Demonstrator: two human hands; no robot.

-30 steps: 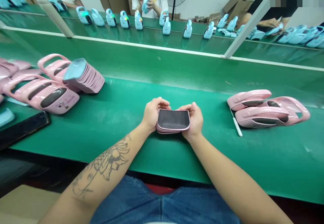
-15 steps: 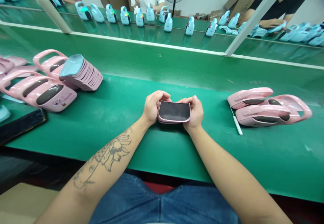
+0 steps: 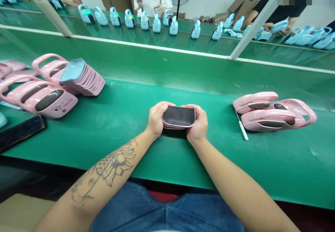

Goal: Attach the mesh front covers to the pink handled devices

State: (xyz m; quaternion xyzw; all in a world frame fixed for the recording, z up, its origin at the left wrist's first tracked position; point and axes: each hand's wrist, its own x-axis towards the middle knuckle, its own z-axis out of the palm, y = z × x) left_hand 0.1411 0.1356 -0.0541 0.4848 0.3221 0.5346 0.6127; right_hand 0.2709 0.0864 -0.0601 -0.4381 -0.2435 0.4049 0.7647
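Between my two hands is a small stack of curved panels (image 3: 179, 116), the top one dark with a pink rim and pink edges showing beneath. My left hand (image 3: 156, 119) is closed around its left end, thumb along the upper side. Its right end is gripped by my right hand (image 3: 199, 123), whose fingers partly hide behind the stack. Away to the left leans a taller stack of pink panels topped by a light blue one (image 3: 83, 77), against pink handled housings (image 3: 53, 101). More pink housings (image 3: 272, 115) lie on the right.
A white-handled tool (image 3: 243, 130) touches the right-hand housings. A dark phone (image 3: 22, 132) lies at the left front of the green table (image 3: 117, 144). Beyond a white rail (image 3: 146, 45), light blue housings (image 3: 156, 24) stand in a row, with people seated behind.
The stack and both hands have stayed nearly in place, the left thumb shifting slightly onto the upper edge. Across the table, a co-worker has lifted a light blue part.
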